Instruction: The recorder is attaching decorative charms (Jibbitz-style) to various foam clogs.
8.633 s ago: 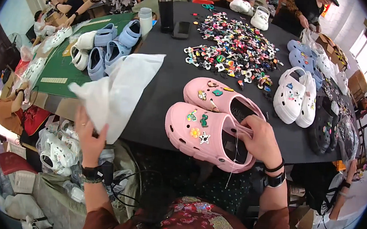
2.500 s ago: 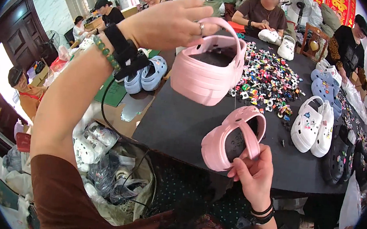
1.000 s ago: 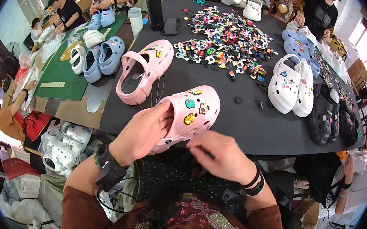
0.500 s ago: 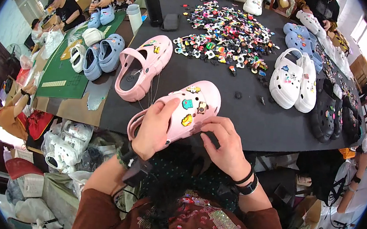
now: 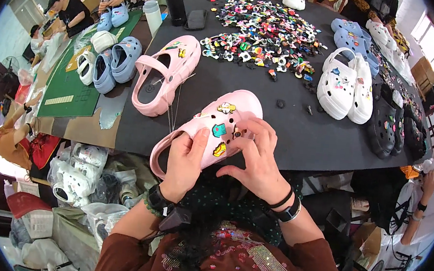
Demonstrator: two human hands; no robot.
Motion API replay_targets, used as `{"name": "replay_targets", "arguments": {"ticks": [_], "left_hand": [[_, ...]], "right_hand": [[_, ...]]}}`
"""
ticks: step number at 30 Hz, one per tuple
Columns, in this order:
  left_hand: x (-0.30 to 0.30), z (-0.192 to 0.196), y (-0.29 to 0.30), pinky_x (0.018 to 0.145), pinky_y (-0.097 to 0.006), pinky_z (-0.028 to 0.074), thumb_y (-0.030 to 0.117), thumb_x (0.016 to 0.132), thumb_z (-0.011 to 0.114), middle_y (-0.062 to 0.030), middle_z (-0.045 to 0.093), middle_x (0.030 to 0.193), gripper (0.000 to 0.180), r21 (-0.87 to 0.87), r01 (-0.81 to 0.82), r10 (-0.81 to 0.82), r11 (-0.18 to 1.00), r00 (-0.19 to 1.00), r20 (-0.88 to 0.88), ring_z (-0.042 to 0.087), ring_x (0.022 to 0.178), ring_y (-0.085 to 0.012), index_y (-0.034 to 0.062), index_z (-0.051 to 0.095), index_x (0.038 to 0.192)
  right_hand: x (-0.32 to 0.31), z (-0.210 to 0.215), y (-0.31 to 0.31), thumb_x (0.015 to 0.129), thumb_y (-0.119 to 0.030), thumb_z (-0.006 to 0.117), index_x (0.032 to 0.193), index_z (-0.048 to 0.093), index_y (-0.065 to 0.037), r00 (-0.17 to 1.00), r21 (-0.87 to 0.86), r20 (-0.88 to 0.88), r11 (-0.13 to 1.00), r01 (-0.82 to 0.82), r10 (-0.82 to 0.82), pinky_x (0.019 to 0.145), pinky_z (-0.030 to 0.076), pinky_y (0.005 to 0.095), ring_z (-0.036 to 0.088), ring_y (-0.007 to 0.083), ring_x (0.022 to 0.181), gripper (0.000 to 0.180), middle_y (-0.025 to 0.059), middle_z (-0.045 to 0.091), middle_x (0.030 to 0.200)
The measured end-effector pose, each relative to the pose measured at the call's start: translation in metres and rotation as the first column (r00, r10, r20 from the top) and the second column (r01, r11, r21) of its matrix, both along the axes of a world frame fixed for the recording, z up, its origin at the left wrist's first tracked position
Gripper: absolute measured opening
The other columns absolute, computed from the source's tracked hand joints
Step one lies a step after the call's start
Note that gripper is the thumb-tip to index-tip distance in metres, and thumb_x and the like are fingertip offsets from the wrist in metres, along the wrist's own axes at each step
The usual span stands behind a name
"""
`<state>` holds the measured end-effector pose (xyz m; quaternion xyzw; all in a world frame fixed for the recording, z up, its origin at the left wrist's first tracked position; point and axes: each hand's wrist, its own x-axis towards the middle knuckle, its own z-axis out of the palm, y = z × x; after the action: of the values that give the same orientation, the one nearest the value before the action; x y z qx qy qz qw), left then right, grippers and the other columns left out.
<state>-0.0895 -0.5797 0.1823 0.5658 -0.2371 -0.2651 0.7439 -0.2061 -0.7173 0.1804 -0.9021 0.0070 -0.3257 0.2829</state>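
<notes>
A pink clog (image 5: 206, 150) with several colourful charms is tilted at the table's near edge. My left hand (image 5: 186, 158) is closed round its side near the heel opening, thumb on top. My right hand (image 5: 256, 157) lies over the toe, its fingers bent around a small dark shoe charm (image 5: 237, 133) that they partly cover; its thumb stands away from the shoe. A teal charm (image 5: 219, 130), a yellow charm (image 5: 219, 149) and a pale figure charm (image 5: 226, 107) sit on the upper. Beyond it lies the other pink clog (image 5: 182, 61), with thin threads trailing from it.
A large heap of loose charms (image 5: 268, 33) covers the table's far middle. White clogs (image 5: 336, 89), black clogs (image 5: 383, 128) and blue clogs (image 5: 354, 41) stand on the right. Blue clogs (image 5: 125, 59) rest on a green mat (image 5: 74, 98) at left, near a black tumbler (image 5: 174, 3). Other people work around.
My right hand has moved left and up from the clog's edge onto its toe, its fingers now at a charm. My left hand still grips the clog.
</notes>
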Motion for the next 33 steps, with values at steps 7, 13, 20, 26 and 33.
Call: {"name": "replay_targets", "arguments": {"ticks": [7, 13, 20, 26, 33], "left_hand": [[-0.001, -0.002, 0.0, 0.078, -0.026, 0.052, 0.018, 0.106, 0.049, -0.0081, 0.067, 0.108, 0.032, 0.073, -0.041, 0.035, 0.996, 0.996, 0.085, 0.062, 0.091, -0.0096, -0.0068, 0.059, 0.123], [0.004, -0.008, 0.002, 0.076, -0.026, 0.052, 0.018, 0.106, 0.049, -0.009, 0.067, 0.109, 0.032, 0.097, -0.036, 0.023, 0.995, 0.991, 0.133, 0.062, 0.089, -0.0101, -0.0073, 0.058, 0.123], [0.001, 0.007, -0.003, 0.086, -0.028, 0.055, 0.014, 0.106, 0.044, -0.0116, 0.064, 0.118, 0.032, 0.053, 0.032, -0.031, 0.998, 0.999, -0.025, 0.065, 0.102, -0.0149, -0.0065, 0.053, 0.129], [0.005, 0.002, -0.004, 0.089, -0.028, 0.054, 0.013, 0.106, 0.045, -0.0114, 0.064, 0.119, 0.031, 0.052, 0.021, -0.023, 0.998, 0.999, 0.041, 0.064, 0.104, -0.0146, -0.0063, 0.054, 0.129], [0.007, -0.001, -0.005, 0.09, -0.029, 0.053, 0.009, 0.103, 0.052, -0.0103, 0.064, 0.12, 0.03, 0.048, 0.007, -0.008, 0.999, 1.0, 0.016, 0.062, 0.106, -0.0141, -0.0058, 0.055, 0.129]], "right_hand": [[0.017, 0.005, 0.003, 0.047, -0.02, 0.093, 0.103, 0.059, -0.014, 1.0, -0.067, 0.017, 0.997, 0.023, -0.022, 0.103, 0.033, 0.049, 0.042, 0.0369, 0.13, 0.066, 0.0088, 0.05, 0.133], [0.02, 0.008, 0.002, 0.045, -0.017, 0.091, 0.089, 0.064, -0.013, 0.999, -0.022, 0.018, 0.998, 0.051, -0.051, 0.102, 0.034, 0.0471, 0.046, 0.0335, 0.127, 0.052, 0.0041, 0.058, 0.123], [0.023, -0.006, -0.002, 0.06, -0.014, 0.084, 0.091, 0.068, -0.012, 0.992, -0.039, 0.118, 0.998, 0.047, -0.042, 0.095, 0.038, 0.0434, 0.052, 0.03, 0.122, 0.035, 0.0042, 0.06, 0.118], [0.027, -0.014, 0.001, 0.066, -0.015, 0.082, 0.091, 0.068, -0.009, 0.98, -0.045, 0.198, 0.998, 0.044, -0.034, 0.092, 0.04, 0.0429, 0.055, 0.03, 0.119, 0.029, 0.0064, 0.06, 0.119], [0.031, -0.015, -0.002, 0.065, -0.017, 0.083, 0.096, 0.066, -0.01, 0.979, -0.026, 0.194, 0.997, 0.068, -0.061, 0.092, 0.04, 0.0426, 0.056, 0.0301, 0.116, 0.036, 0.0067, 0.06, 0.119]]}}
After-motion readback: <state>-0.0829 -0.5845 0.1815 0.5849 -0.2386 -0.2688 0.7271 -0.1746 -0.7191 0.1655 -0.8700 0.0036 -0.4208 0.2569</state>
